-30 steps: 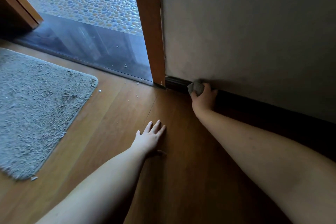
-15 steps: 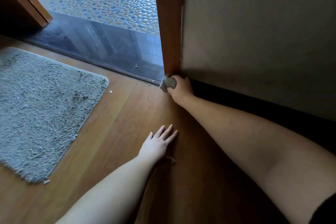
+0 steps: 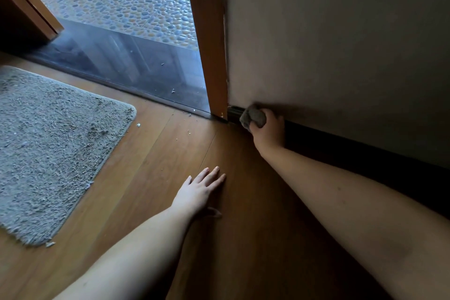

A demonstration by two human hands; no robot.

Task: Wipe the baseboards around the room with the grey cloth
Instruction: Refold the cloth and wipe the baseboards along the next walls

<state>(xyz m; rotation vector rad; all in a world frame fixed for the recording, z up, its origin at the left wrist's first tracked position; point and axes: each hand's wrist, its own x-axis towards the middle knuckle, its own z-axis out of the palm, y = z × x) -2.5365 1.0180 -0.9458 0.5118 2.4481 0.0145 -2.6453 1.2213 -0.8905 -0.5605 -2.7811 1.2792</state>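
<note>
Cloth (image 3: 253,117), grey and bunched, is pressed against the dark baseboard (image 3: 235,112) just beside the wooden door frame (image 3: 214,56), so the strip's very end gets wiped. Gripping it is the right hand (image 3: 269,130), fingers curled round the wad for pressure. Flat on the wooden floor (image 3: 158,153), fingers straight, the left hand (image 3: 199,190) likely props the crouched body. A grey mat (image 3: 53,141) lies well apart.

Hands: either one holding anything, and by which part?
The right hand grips the bunched grey cloth around its rear, against the dark baseboard. The left hand rests flat on the wood floor, holding nothing.
</note>
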